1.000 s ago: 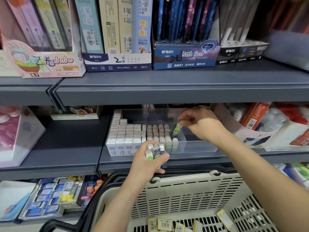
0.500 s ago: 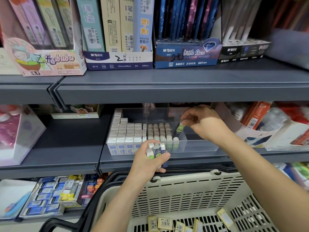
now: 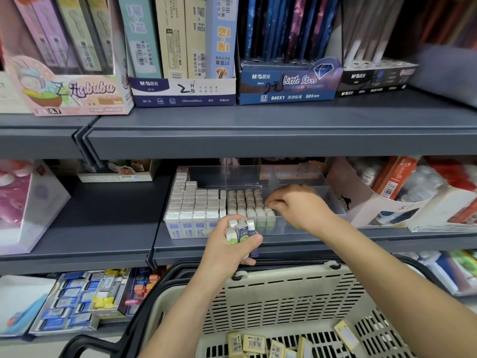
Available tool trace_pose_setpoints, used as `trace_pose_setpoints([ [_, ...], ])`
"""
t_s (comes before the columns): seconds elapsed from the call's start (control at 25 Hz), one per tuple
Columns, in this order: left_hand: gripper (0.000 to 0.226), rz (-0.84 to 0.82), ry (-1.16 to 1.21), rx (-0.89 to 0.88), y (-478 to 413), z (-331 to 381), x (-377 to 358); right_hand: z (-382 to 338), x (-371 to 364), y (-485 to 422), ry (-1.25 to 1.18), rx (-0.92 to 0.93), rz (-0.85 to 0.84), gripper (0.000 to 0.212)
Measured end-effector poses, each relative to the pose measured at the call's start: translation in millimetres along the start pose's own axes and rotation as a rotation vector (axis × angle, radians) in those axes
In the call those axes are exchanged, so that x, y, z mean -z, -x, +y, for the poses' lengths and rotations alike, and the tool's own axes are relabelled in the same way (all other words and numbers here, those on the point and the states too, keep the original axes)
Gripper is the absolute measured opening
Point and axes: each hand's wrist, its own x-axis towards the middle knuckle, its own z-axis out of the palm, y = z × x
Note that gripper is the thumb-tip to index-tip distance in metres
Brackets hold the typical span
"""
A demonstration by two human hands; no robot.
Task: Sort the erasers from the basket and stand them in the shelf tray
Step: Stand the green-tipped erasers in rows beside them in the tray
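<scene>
A clear shelf tray (image 3: 304,228) on the middle shelf holds rows of standing erasers (image 3: 196,205), white and blue ones on the left and green-sleeved ones (image 3: 244,202) beside them. My right hand (image 3: 299,205) is down inside the tray, its curled fingertips pinching the top of an eraser at the right end of the green rows; that eraser is mostly hidden. My left hand (image 3: 227,249) hovers in front of the tray and grips a bunch of erasers (image 3: 241,231). The beige basket (image 3: 284,293) below holds several yellow erasers (image 3: 254,343).
A torn cardboard box of supplies (image 3: 374,205) crowds the tray's right side. The upper shelf edge (image 3: 258,140) overhangs the tray, with pencil boxes (image 3: 183,91) on it. A box of blue erasers (image 3: 67,303) lies at the lower left, and a pink box (image 3: 23,202) at the far left.
My right hand has lowered the green-sleeved eraser from above the tray down into the right end of the rows. The left hand has stayed in place with its bunch.
</scene>
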Motion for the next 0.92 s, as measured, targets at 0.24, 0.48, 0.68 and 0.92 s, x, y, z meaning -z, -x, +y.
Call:
trace_pose_setpoints([
  [0.24, 0.037, -0.008, 0.003, -0.001, 0, 0, 1, -8, 10, 14, -0.096, -0.016, 0.105, 0.024],
  [0.48, 0.038, -0.064, -0.042, -0.032, -1, 0, 0, -28, 0, 37, -0.361, 0.057, -0.08, 0.019],
  [0.68, 0.034, -0.121, -0.052, -0.064, 0, -1, 1, -20, 13, 42, -0.536, 0.024, -0.186, 0.013],
  [0.92, 0.028, -0.085, -0.068, -0.083, 0, -3, 1, -4, 50, 28, -0.595, -0.023, 0.024, 0.017],
])
